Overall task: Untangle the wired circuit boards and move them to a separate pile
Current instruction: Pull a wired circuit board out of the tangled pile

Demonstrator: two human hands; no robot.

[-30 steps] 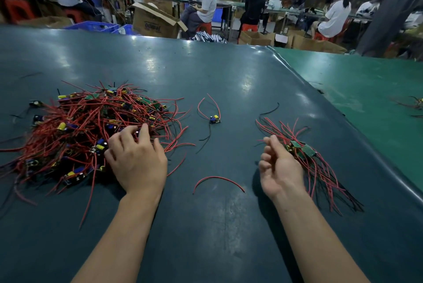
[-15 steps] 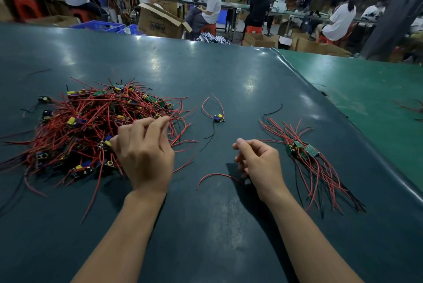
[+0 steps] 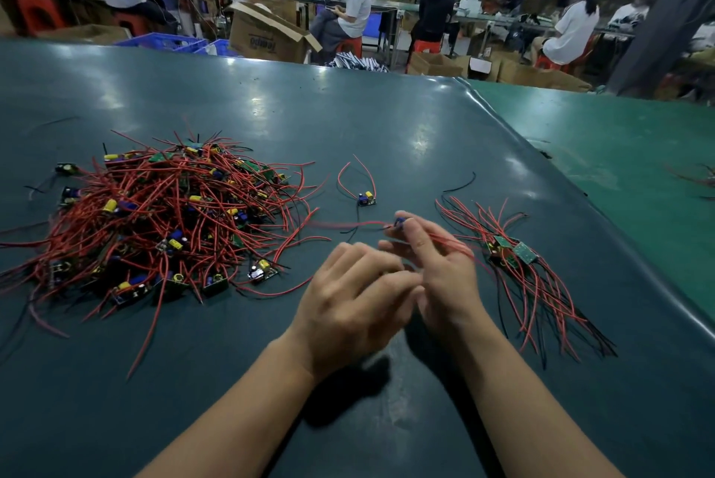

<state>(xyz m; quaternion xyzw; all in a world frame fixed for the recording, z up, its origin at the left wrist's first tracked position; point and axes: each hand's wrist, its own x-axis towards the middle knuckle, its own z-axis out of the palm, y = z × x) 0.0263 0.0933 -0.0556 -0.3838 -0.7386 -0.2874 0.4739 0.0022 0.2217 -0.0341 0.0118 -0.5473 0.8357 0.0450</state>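
A big tangle of red-wired circuit boards [image 3: 166, 222] lies on the left of the dark table [image 3: 348, 121]. A smaller, sorted pile of boards [image 3: 514, 257] lies on the right. Between them my right hand [image 3: 441, 276] pinches a small wired circuit board [image 3: 399, 222] at its fingertips. The board's red wire trails left toward the tangle. My left hand [image 3: 348, 303] is curled against my right palm. Motion blur hides whether it grips any wire.
A single board with looped red wires [image 3: 366, 200] lies just beyond my hands. A loose black wire [image 3: 460, 183] lies behind the small pile. A brighter green table [image 3: 619, 152] adjoins on the right. People sit at benches far behind.
My left hand left the big tangle and moved right to meet my right hand. My right hand came left from the small pile and now pinches a board.
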